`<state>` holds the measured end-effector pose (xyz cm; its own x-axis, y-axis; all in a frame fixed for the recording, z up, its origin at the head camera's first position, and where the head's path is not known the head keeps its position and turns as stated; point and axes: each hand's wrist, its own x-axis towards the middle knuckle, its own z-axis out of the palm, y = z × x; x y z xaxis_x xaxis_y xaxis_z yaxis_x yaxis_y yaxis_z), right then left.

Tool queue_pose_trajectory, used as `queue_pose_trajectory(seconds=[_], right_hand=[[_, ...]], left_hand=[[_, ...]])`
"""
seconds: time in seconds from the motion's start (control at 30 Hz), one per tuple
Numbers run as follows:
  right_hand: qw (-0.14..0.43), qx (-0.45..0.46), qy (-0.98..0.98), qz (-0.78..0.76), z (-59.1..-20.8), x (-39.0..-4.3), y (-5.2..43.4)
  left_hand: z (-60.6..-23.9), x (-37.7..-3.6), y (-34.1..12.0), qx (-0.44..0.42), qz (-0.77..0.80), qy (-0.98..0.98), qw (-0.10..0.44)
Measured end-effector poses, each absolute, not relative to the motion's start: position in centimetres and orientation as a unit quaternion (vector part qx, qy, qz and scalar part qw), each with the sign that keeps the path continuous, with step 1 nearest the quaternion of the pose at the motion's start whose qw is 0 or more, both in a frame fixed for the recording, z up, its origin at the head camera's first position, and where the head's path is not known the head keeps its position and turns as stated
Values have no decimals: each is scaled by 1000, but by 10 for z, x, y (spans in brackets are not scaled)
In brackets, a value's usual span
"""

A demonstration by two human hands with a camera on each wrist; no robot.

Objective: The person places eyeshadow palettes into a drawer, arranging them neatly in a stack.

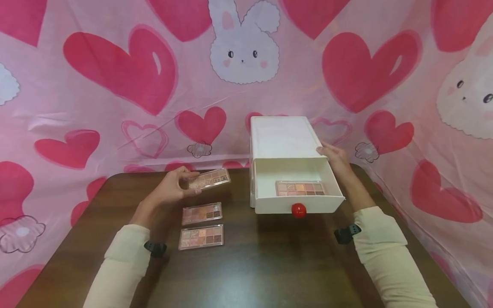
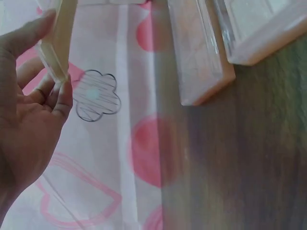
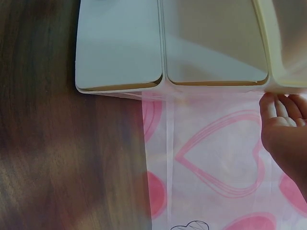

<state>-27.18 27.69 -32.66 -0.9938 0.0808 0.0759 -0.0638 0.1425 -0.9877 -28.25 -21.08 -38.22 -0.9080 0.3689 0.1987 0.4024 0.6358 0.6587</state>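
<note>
My left hand holds a clear-cased eyeshadow palette a little above the dark table, pinched between thumb and fingers. The left wrist view shows that palette edge-on in my left hand. Two more palettes lie flat just in front of that hand. A white drawer box stands at the back of the table with its drawer pulled out; a fourth palette lies inside it. My right hand rests on the box's right top edge, its fingertips touching the box.
The drawer has a red round knob on its front. A pink cloth with hearts and bunnies hangs behind and around the brown table. In the left wrist view, two palettes lie on the wood.
</note>
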Motion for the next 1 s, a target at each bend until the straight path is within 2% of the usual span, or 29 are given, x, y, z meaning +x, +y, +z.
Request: queue_pose_trajectory(seconds=[0.6, 1.0], right_hand=[[55, 16, -745, 665, -327, -271, 276], [59, 25, -736, 674, -328, -271, 276]], left_hand=[[-345, -252, -193, -282, -470, -827, 121], [-317, -234, -166, -319, -511, -790, 115]])
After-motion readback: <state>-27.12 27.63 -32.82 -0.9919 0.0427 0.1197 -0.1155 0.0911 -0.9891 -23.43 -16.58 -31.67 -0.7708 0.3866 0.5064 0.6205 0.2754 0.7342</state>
